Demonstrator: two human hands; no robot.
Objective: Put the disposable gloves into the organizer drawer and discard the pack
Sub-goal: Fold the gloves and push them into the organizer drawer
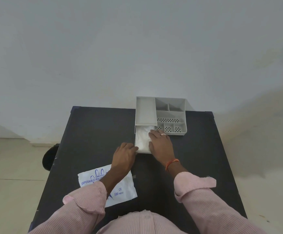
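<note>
A grey organizer (171, 114) stands at the far edge of the black table (90, 132). Its drawer (144, 151) is pulled out toward me, and a pile of translucent white disposable gloves (141, 137) lies inside. My right hand (161, 146) rests flat on the gloves with fingers spread, covering the drawer's right side. My left hand (124, 155) grips the drawer's front left corner. The flat white glove pack (120, 190) with blue print lies on the table near me, partly under my left forearm.
The organizer has several small compartments on its right, some with perforated floors. A dark round object (50, 157) sits on the floor beside the table's left edge. A pale wall rises right behind the table.
</note>
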